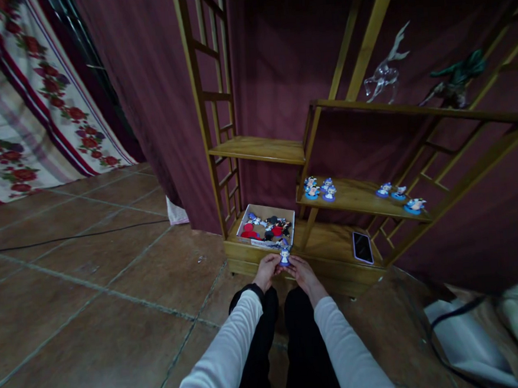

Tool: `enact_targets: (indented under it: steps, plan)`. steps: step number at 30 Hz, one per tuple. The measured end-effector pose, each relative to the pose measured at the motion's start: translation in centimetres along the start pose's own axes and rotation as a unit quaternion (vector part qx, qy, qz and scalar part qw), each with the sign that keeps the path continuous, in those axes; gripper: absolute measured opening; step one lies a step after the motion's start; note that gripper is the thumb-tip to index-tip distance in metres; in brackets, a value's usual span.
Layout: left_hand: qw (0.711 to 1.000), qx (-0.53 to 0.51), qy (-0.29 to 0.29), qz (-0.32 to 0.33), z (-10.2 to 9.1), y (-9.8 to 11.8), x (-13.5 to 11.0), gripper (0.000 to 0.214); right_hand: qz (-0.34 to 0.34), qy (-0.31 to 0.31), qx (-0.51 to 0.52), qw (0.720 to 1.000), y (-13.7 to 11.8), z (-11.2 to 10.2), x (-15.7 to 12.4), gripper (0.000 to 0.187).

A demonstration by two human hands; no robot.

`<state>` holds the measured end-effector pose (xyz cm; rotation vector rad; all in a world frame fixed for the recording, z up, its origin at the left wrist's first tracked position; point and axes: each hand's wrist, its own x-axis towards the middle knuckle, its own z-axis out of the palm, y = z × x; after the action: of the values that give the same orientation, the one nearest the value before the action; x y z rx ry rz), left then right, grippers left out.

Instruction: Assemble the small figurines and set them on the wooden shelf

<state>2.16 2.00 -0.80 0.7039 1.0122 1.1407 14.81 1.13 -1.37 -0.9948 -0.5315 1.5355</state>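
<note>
Between both hands, just in front of the shelf unit, I hold a small white and purple figurine [285, 257] upright. The fingertips of my left hand [268, 268] pinch its left side near the base. On the other side, my right hand [302, 271] grips it with thumb and fingers. Right behind the figurine stands an open cardboard box [292, 215] with several figurines lying jumbled in it, in red, black, white and purple. To the right, on the middle shelf [357, 196], several similar figurines [328, 190] stand grouped at the left, and further figurines [415, 206] stand toward the right end.
A phone [363, 247] lies on the bottom shelf at the right. Higher up are a clear glass deer [384, 79] and a dark green statue [459, 79]. A black cable [75, 236] crosses the tiled floor. At the lower right lie a bag [468, 333] and another cable.
</note>
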Motion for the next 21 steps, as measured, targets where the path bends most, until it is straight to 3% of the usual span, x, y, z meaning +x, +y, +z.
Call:
enact_targets:
  steps: [21]
  plan:
    - [0.999,0.008,0.012,-0.029,0.53,0.41,0.03,0.020,-0.011,-0.002,-0.002,1.000,0.05,-0.26,0.21,0.017]
